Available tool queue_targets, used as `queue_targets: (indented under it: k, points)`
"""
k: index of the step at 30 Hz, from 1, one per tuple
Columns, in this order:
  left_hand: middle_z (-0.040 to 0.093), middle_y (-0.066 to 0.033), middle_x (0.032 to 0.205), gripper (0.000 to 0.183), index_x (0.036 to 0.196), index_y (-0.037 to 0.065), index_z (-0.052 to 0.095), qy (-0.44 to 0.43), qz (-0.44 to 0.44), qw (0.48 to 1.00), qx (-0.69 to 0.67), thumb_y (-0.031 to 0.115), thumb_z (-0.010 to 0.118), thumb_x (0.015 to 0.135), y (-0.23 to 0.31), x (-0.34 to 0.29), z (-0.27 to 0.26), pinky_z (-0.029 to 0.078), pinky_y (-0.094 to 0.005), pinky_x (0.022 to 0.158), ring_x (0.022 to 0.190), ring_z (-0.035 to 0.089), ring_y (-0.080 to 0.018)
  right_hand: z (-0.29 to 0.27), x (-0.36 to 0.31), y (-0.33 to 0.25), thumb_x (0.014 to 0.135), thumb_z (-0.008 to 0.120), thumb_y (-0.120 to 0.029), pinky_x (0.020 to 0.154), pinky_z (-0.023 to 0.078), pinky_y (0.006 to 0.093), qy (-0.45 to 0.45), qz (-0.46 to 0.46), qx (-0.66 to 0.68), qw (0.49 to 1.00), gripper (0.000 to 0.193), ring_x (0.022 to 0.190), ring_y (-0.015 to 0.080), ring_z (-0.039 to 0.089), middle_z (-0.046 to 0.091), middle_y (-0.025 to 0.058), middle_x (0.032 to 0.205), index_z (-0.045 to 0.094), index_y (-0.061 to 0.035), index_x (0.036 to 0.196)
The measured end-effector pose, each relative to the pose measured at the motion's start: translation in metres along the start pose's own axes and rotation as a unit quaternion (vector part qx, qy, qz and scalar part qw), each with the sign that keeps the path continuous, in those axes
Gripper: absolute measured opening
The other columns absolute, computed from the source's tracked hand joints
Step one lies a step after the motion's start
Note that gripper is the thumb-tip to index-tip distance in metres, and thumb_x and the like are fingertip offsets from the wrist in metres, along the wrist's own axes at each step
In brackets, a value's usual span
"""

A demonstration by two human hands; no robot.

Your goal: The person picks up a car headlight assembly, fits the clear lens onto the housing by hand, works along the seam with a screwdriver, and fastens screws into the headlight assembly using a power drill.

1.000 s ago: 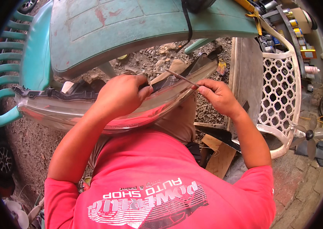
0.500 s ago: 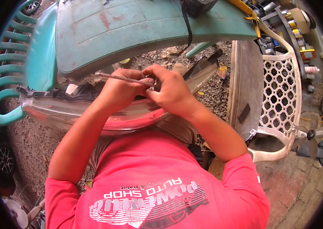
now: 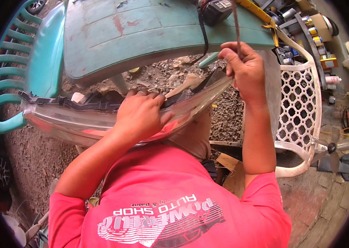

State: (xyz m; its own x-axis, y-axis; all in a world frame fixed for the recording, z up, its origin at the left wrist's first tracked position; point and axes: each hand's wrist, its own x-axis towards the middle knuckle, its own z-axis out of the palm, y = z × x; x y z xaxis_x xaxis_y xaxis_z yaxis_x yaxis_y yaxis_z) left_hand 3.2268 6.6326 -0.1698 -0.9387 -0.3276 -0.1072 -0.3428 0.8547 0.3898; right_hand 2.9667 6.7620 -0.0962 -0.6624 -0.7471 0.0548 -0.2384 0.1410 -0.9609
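Since half a second back the right hand point(image 3: 243, 68) has swung up and away from the left one, so now it's raised by the table edge, fingers pinched tight round a thin dark strip point(image 3: 236, 22) running straight up from the fist. Left hand point(image 3: 140, 113) stayed put, fingers curled over the top edge of the long clear-lensed car headlight with black housing point(image 3: 79, 120), which lies across the lap, tilted up toward the right. Behind sits a worn green plastic table point(image 3: 141, 37), a teal plastic chair point(image 3: 13, 62) left, and a white lattice plastic chair point(image 3: 298, 103) right, all on gravel.
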Motion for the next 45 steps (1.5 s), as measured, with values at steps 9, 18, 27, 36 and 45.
queue_targets:
  k: [9, 18, 27, 36, 45]
  points:
    - [0.079, -0.0151, 0.093, 0.045, 0.099, 0.008, 0.076, 0.007, -0.008, 1.0, 0.006, 0.052, 0.069, 0.103, 0.007, 0.006, 0.009, 0.049, -0.0522, 0.106, 0.105, 0.073, -0.0364, -0.021, 0.002, 0.014, 0.107, 0.075, -0.011, 0.059, 0.046, 0.0203, 0.059, -0.009, 0.025, 0.998, 0.014, 0.066, 0.0034, 0.056, 0.077, 0.0038, 0.095, 0.077, 0.001, 0.114]
    - [0.078, -0.0154, 0.094, 0.035, 0.103, 0.009, 0.073, 0.017, -0.036, 0.999, -0.022, 0.044, 0.078, 0.097, 0.012, 0.002, -0.003, 0.051, -0.0502, 0.102, 0.104, 0.073, -0.0361, -0.049, 0.024, 0.019, 0.107, 0.074, -0.01, 0.059, 0.047, 0.0227, 0.088, 0.007, -0.009, 0.996, 0.013, 0.065, 0.0042, 0.057, 0.077, 0.0034, 0.094, 0.077, 0.0014, 0.113]
    - [0.075, -0.0134, 0.087, 0.028, 0.099, 0.01, 0.07, 0.075, 0.031, 0.996, -0.025, 0.036, 0.077, 0.098, 0.01, 0.002, 0.01, 0.052, -0.0504, 0.097, 0.095, 0.072, -0.0351, -0.072, 0.085, 0.039, 0.101, 0.078, -0.016, 0.068, 0.056, 0.0306, 0.128, -0.01, -0.183, 0.975, 0.019, 0.068, 0.0112, 0.069, 0.077, 0.0041, 0.085, 0.078, -0.0003, 0.111]
    - [0.077, -0.0153, 0.096, 0.035, 0.109, 0.007, 0.071, -0.003, -0.006, 0.999, -0.038, 0.039, 0.079, 0.097, 0.011, 0.002, 0.003, 0.052, -0.0498, 0.102, 0.104, 0.072, -0.0365, -0.096, 0.193, 0.084, 0.097, 0.082, -0.012, 0.071, 0.058, 0.0312, 0.161, 0.054, -0.128, 0.977, 0.025, 0.079, 0.0135, 0.076, 0.08, 0.0073, 0.096, 0.077, 0.0015, 0.117]
    - [0.062, -0.0326, 0.15, 0.107, 0.14, -0.01, 0.061, 0.028, 0.025, 0.999, -0.009, 0.058, 0.099, 0.067, 0.011, -0.021, -0.004, 0.032, -0.0587, 0.131, 0.154, 0.049, -0.0454, -0.094, 0.219, 0.087, 0.097, 0.081, -0.009, 0.072, 0.057, 0.0291, 0.117, 0.005, -0.147, 0.982, 0.055, 0.091, 0.0113, 0.072, 0.078, 0.0118, 0.121, 0.065, 0.0016, 0.148]
